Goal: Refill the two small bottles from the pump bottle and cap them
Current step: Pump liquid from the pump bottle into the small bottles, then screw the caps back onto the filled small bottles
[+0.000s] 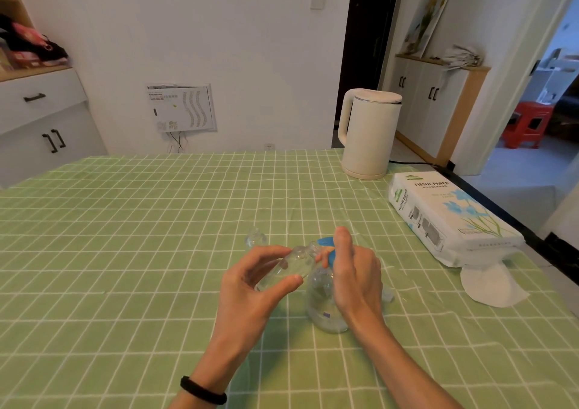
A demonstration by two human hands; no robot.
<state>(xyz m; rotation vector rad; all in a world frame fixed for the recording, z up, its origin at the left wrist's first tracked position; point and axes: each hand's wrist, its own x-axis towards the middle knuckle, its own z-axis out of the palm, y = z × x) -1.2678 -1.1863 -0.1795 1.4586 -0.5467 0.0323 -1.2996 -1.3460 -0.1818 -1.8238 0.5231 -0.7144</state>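
left hand [260,280]: fingers and thumb wrapped round a small bottle [294,263], clear, tipped over with its neck right up by the blue pump head [326,242]
right hand [354,277]: on the pump head, index finger lying straight along the top; other fingers are hidden, so can't tell if it's actually gripping
pump bottle [324,308]: clear, upright on the green checked tabletop [141,252], mid-front
small clear item [255,238]: just behind the left hand, bottle or cap, honestly can't tell
far right: white kettle [369,133], tissue pack [451,220]
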